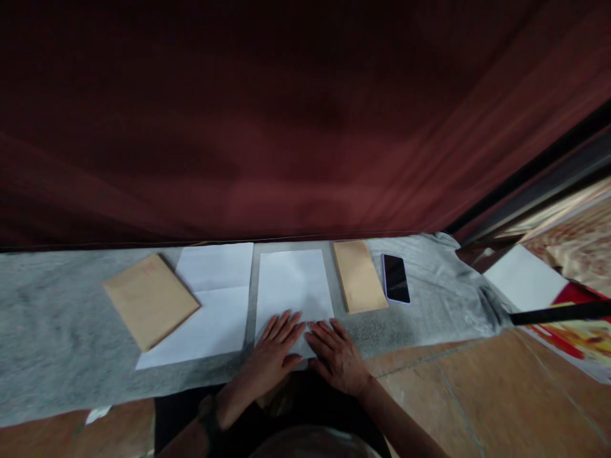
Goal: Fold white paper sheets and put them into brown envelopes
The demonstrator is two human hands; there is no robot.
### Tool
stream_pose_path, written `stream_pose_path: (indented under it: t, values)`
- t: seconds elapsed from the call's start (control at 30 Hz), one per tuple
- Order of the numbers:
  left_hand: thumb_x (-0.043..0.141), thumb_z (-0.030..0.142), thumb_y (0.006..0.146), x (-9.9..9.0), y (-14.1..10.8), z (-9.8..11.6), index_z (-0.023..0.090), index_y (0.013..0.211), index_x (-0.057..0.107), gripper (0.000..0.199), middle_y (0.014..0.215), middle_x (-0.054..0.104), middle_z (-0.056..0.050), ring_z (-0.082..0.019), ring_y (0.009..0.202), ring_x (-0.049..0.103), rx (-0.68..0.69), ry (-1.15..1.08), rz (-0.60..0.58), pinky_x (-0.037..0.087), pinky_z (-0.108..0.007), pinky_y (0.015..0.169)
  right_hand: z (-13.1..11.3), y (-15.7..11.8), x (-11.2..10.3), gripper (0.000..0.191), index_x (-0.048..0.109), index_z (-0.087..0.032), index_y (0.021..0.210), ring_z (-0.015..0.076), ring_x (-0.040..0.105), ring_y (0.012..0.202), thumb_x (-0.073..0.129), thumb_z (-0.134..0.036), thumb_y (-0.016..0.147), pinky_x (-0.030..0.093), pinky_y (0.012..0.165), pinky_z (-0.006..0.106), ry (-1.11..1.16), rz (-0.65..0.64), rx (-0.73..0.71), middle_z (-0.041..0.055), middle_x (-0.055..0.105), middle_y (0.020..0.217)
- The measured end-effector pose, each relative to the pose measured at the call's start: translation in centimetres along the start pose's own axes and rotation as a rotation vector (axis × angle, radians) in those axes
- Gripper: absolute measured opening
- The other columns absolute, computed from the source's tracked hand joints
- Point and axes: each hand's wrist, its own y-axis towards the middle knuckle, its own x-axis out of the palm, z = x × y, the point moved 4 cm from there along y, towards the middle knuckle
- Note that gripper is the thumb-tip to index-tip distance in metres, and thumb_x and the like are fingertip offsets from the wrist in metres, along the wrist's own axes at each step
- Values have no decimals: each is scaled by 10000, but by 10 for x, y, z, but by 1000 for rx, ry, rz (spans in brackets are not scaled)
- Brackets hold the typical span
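A white sheet of paper (293,280) lies flat on the grey cloth in front of me. On its near left part rests my left hand (277,343), palm down, fingers stretched out. My right hand (337,356) lies on the near right corner in the same way, its fingers a little bent and apart. Neither hand grips anything. Left of this sheet is a larger white paper (224,305) with a crease across it. A stack of brown envelopes (150,302) covers part of that paper. To the right sits a narrower brown envelope stack (360,277).
A phone (396,278) with a dark screen lies right of the narrow stack. The grey cloth (443,286) covers a long surface against a dark red curtain (305,159). At far right are a white sheet (525,277) and a dark bar. Tiled floor (477,381) shows below.
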Motion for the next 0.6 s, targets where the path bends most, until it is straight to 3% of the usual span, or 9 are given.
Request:
stream_pose_path:
  t: [0.13, 0.3, 0.6]
  values:
    - [567, 363, 961, -9, -33, 10, 264, 1538, 406, 607, 1627, 378, -70, -274, 1500, 345, -31, 51, 9, 339, -489, 1205, 0, 0, 0, 568, 440, -270, 1519, 242, 438, 1441, 586, -342, 974, 262, 1249, 520, 11, -9, 11, 62, 458, 1574]
    - [590, 223, 895, -14, -30, 10, 227, 1490, 479, 605, 1597, 426, -79, -276, 1483, 380, -93, 18, -29, 373, -482, 1199, 0, 0, -1, 570, 454, -254, 1510, 254, 437, 1439, 591, -317, 960, 272, 1238, 540, 12, -19, 20, 78, 477, 1560]
    - [575, 212, 933, -17, -37, 4, 240, 1424, 551, 492, 1506, 549, -61, -214, 1401, 501, -105, -51, -17, 441, -401, 1162, -6, -1, -2, 436, 536, -240, 1440, 259, 479, 1403, 541, -315, 1011, 307, 1214, 548, -35, -9, -3, 87, 523, 1523]
